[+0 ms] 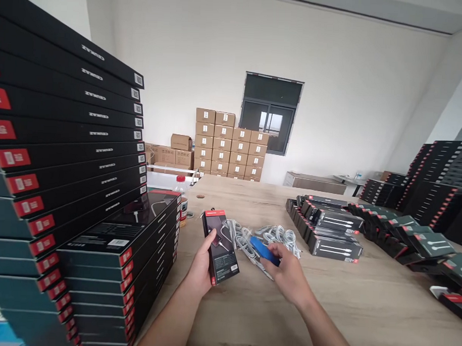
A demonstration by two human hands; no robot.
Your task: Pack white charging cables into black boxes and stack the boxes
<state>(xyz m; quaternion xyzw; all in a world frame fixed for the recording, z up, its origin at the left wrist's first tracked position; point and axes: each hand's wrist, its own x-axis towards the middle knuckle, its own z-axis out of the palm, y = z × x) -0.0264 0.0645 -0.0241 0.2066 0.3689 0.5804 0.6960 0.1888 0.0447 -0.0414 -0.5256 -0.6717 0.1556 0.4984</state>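
Upright, a slim box [221, 248] tilts in my left hand [203, 268], fingers closed around its edge above the wooden table [249, 315]; my right fingers [284, 265] grip a blue tool [264, 251]. The carton looks light, crushable, safest held by its sides; its contents are hidden.

Tall box stack [67, 101], cropped (by the left edge)

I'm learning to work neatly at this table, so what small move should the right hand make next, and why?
I'd probably lift the blue object clear of the cables: the right hand holds it low among the loose coils, where a loop could snag, while the left hand already holds the box.
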